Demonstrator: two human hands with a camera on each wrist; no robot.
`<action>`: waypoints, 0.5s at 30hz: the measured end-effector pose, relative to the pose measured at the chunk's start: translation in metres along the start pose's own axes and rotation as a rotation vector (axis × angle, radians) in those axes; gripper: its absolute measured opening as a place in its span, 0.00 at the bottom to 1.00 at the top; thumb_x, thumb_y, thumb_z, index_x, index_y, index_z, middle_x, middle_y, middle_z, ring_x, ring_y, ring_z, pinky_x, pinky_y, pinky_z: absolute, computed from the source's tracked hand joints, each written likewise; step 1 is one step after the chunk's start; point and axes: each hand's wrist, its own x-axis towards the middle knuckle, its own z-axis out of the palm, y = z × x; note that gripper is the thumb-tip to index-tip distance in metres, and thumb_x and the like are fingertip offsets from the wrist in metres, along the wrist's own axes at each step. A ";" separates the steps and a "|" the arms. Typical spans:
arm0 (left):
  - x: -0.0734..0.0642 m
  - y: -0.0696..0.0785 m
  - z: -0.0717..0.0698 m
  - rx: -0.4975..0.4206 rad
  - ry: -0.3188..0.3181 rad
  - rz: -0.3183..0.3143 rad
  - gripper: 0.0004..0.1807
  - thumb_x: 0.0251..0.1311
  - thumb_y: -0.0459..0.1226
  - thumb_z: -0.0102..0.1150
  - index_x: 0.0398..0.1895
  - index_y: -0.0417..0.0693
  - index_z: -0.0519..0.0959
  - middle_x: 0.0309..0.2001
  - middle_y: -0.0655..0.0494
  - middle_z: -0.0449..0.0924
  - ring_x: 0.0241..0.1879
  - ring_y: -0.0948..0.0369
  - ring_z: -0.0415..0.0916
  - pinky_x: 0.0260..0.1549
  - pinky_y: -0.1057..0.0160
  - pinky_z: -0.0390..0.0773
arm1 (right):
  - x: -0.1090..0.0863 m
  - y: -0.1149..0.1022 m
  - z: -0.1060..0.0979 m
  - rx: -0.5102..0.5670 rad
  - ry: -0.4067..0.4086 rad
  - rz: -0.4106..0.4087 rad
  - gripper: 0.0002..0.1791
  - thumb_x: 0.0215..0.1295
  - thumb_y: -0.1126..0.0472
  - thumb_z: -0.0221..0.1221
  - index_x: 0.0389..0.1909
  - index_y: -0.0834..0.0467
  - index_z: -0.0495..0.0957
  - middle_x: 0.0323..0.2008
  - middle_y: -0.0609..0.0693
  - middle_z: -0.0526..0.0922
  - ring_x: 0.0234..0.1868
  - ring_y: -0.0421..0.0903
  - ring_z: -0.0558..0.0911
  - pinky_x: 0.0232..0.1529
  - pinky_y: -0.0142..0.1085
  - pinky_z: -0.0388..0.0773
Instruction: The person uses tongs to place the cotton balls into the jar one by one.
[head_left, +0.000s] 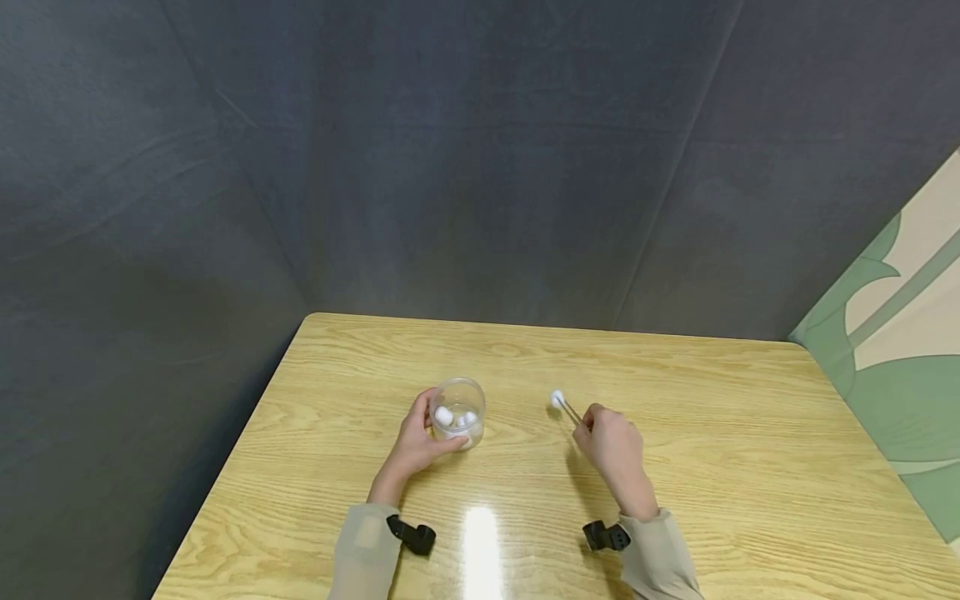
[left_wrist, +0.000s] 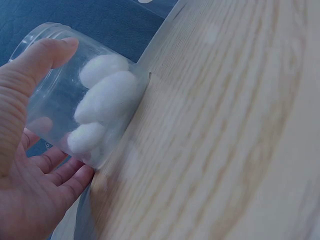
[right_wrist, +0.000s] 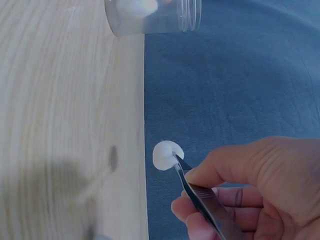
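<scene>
My left hand (head_left: 417, 440) grips a clear plastic jar (head_left: 477, 400) that stands upright on the table, thumb on the near side and fingers round the back. Inside the jar lie a few white cotton balls (left_wrist: 107, 95), seen through its wall in the left wrist view. To the right of the jar, my right hand (head_left: 613, 448) pinches metal tweezers (right_wrist: 206, 202) between thumb and fingers. The tweezer tips hold one white cotton ball (right_wrist: 165, 155) above the table, and its shadow falls on the wood.
The pale wooden table (head_left: 720, 417) ends at a dark cloth partition (head_left: 480, 167) behind it and another at the left. A green and cream patterned panel (head_left: 900, 358) stands at the right. Black camera straps (head_left: 411, 534) sit on both wrists.
</scene>
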 end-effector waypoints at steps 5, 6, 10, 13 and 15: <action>0.000 0.000 0.000 0.001 -0.001 0.006 0.46 0.43 0.36 0.74 0.66 0.43 0.60 0.61 0.43 0.65 0.51 0.49 0.69 0.48 0.47 0.70 | 0.000 0.000 -0.003 0.009 0.019 -0.005 0.05 0.51 0.69 0.57 0.19 0.62 0.74 0.11 0.48 0.70 0.10 0.41 0.62 0.10 0.31 0.57; 0.000 0.000 0.000 0.003 -0.002 0.005 0.46 0.43 0.36 0.74 0.66 0.43 0.60 0.61 0.43 0.65 0.51 0.49 0.69 0.48 0.47 0.70 | -0.001 0.000 -0.004 0.013 0.024 -0.004 0.04 0.50 0.69 0.57 0.19 0.62 0.74 0.11 0.48 0.70 0.10 0.41 0.62 0.10 0.31 0.57; -0.001 0.000 0.000 0.006 -0.001 -0.002 0.46 0.43 0.36 0.74 0.66 0.45 0.59 0.62 0.43 0.64 0.51 0.49 0.69 0.49 0.48 0.70 | -0.002 -0.002 -0.008 0.028 0.039 -0.003 0.04 0.50 0.70 0.57 0.20 0.62 0.74 0.11 0.49 0.71 0.10 0.41 0.62 0.11 0.32 0.57; -0.001 0.001 0.000 0.006 0.000 -0.007 0.46 0.43 0.36 0.74 0.66 0.46 0.60 0.62 0.44 0.65 0.51 0.49 0.69 0.49 0.48 0.69 | -0.002 -0.003 -0.010 0.030 0.052 -0.003 0.03 0.49 0.70 0.57 0.20 0.62 0.75 0.11 0.49 0.72 0.10 0.41 0.63 0.11 0.33 0.58; -0.001 0.001 0.000 0.006 0.000 -0.005 0.46 0.43 0.36 0.74 0.66 0.46 0.60 0.62 0.44 0.65 0.51 0.49 0.69 0.49 0.47 0.70 | -0.002 -0.003 -0.011 0.031 0.058 -0.003 0.03 0.49 0.70 0.57 0.20 0.62 0.75 0.11 0.48 0.72 0.10 0.41 0.63 0.11 0.33 0.58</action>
